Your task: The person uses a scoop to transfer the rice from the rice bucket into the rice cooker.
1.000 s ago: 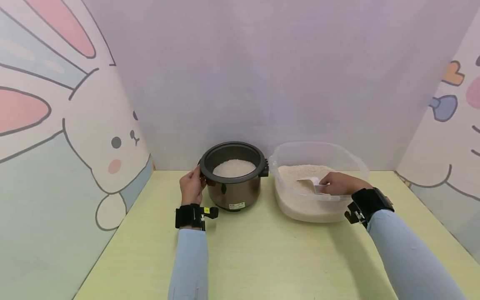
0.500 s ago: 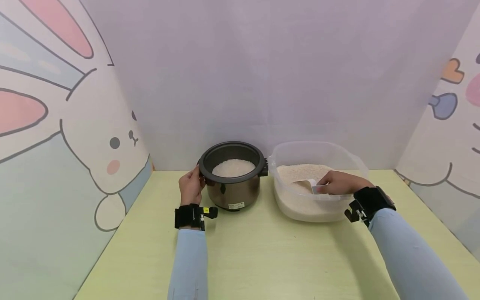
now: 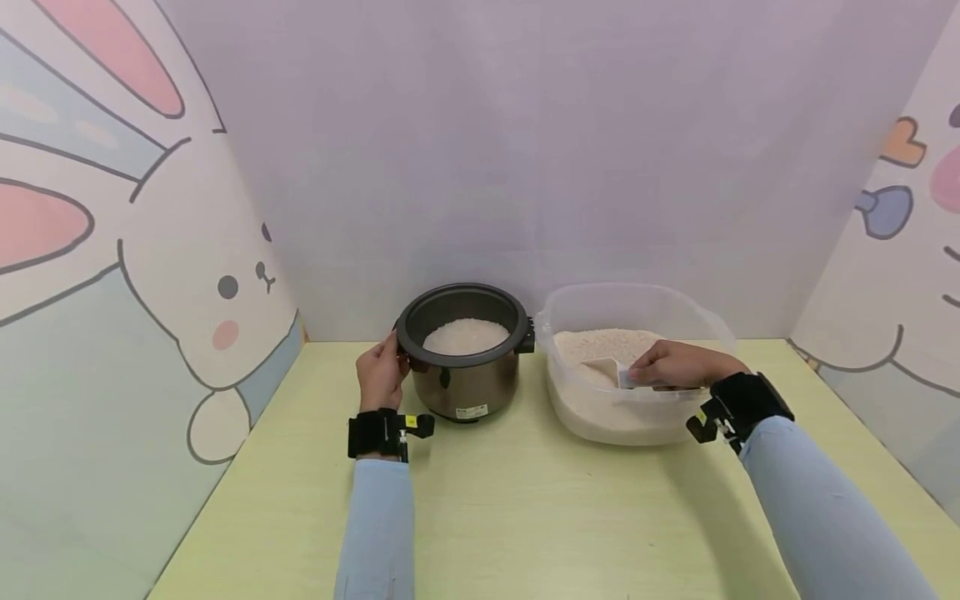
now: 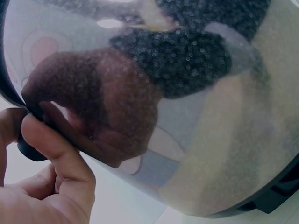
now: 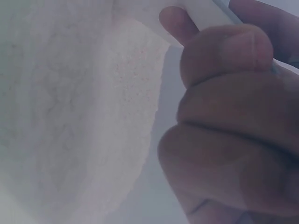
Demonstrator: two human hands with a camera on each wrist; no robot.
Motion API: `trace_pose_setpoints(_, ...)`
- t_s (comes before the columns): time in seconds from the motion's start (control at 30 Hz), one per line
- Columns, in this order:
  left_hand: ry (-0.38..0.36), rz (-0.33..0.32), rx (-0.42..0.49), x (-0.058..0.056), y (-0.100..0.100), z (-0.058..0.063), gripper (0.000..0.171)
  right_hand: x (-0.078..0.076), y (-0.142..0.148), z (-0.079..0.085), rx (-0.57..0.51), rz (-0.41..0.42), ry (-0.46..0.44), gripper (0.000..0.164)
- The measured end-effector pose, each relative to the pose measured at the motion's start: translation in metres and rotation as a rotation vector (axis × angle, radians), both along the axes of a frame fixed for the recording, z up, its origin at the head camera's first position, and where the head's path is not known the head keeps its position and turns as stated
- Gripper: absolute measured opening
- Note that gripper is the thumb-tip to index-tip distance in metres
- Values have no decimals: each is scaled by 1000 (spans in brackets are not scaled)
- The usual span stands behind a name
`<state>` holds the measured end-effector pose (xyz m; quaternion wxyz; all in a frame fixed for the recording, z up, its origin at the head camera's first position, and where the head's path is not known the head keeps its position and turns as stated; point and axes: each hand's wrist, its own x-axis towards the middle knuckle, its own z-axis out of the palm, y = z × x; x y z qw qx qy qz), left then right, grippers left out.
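At the back of the table a brown rice cooker with a black rim stands with its lid off and white rice inside. My left hand grips its left side handle; in the left wrist view thumb and fingers pinch the black handle beside the shiny wall. To the right sits a clear plastic bin part-filled with rice. Reaching over its near right rim, my right hand holds a white scoop by the handle, its head low at the rice. In the right wrist view fingers curl round the scoop's handle.
A pale green tabletop runs in front of both containers. A grey-white back wall rises close behind them. Side panels with rabbit drawings close off left and right. The cooker's right handle nearly meets the bin.
My right hand and the scoop have shifted a little to the left across the rice in the bin. The left hand keeps its grip on the cooker's handle.
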<state>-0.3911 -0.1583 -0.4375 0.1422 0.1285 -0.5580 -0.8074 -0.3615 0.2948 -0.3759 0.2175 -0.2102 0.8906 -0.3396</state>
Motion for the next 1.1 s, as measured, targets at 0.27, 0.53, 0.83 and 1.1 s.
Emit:
trace_pose_setpoints(0.27,5,-6,7,0,-1,0,28,0,2,-1,-103,-33,-72,34)
trace_pose_setpoints(0.53,12,-4,12,0,-2,2,26,-1,4,2,-159,-4,-78,36)
trace_pose_setpoints(0.83,3,-3,20,0,-2,0,27,2,7,2,-191,-5,-86,41)
trace_pose_setpoints(1.1,11,-4,15,-2,-1,-4,28,3,9,5,-242,-25,-140,43)
